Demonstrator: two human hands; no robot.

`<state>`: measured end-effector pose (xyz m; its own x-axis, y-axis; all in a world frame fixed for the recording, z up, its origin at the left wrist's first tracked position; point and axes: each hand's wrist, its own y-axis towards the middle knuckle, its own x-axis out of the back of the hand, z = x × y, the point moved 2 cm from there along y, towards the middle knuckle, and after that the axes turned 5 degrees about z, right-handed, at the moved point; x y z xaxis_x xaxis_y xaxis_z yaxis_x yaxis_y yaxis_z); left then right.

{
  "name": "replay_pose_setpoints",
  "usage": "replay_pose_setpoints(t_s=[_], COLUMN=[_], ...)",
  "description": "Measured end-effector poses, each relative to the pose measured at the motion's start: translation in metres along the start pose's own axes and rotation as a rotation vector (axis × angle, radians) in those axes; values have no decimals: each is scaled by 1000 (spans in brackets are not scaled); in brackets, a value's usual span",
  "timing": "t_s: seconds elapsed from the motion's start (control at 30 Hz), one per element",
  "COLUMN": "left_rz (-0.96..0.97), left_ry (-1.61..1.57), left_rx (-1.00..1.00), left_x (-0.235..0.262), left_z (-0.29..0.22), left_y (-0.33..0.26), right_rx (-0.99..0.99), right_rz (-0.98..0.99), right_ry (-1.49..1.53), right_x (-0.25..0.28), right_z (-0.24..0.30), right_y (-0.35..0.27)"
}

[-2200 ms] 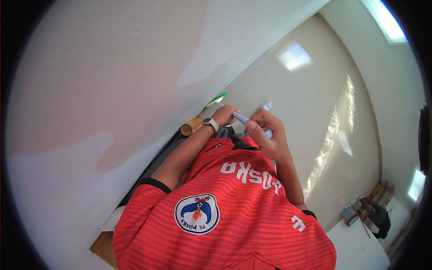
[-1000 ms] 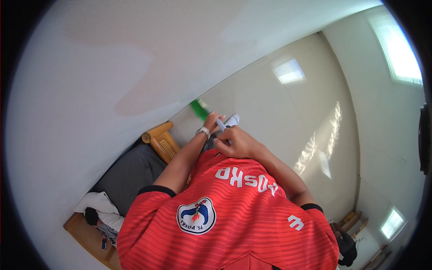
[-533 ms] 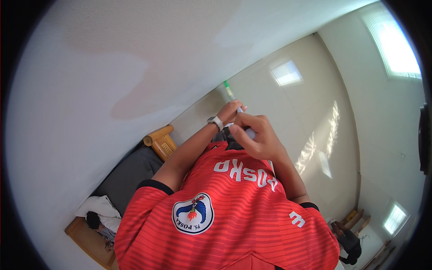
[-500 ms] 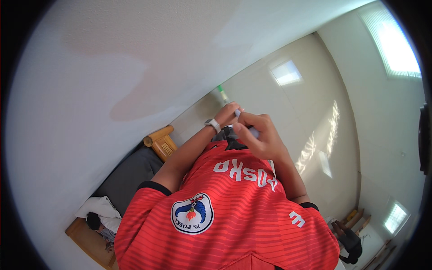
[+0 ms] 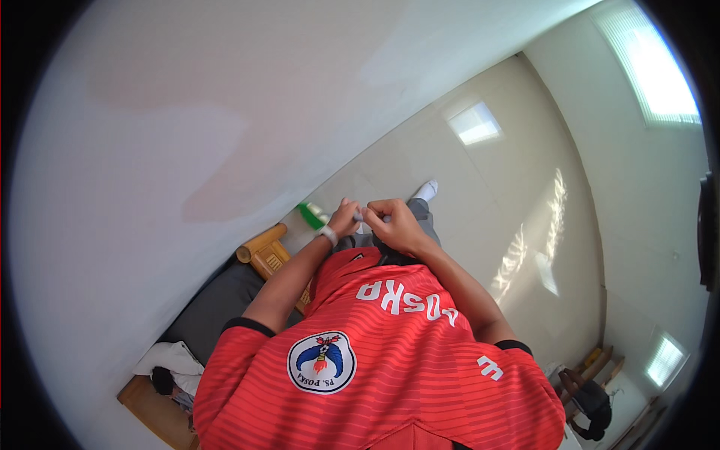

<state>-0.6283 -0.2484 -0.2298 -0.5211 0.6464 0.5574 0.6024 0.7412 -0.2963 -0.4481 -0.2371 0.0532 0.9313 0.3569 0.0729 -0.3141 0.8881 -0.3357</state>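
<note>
Above the red shirt [image 5: 390,360], the left hand [image 5: 345,217] and right hand [image 5: 394,223] meet, both pinched on a small whitish object [image 5: 361,217] between them. Just left lies a green thing [image 5: 309,215]; a wooden chair [image 5: 266,255] stands nearer, by the white wall [image 5: 187,112].

This looked like a room in a home. It had a plain white wall [image 5: 187,112], a glossy pale tiled floor [image 5: 495,180] catching window light, a bamboo-framed seat [image 5: 262,255] with a dark cushion [image 5: 214,311], and crumpled clothing [image 5: 169,364] beside it.
</note>
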Motion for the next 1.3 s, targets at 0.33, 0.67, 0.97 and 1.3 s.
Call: replay_pose_setpoints(t_s=[0.33, 0.67, 0.97, 1.3], left_rz=[-199, -45, 214, 8], left_ry=[-228, -187, 101, -195], left_rx=[-286, -230, -49, -163], left_x=[2, 24, -65, -60], left_z=[-221, -300, -173, -262], left_y=[250, 236, 195, 384], right_rx=[455, 294, -79, 328], right_rz=[-181, -210, -108, -67], right_ry=[-562, -212, 139, -498], right_x=[104, 221, 256, 294], right_z=[12, 86, 5, -20], right_y=[-3, -47, -34, -11])
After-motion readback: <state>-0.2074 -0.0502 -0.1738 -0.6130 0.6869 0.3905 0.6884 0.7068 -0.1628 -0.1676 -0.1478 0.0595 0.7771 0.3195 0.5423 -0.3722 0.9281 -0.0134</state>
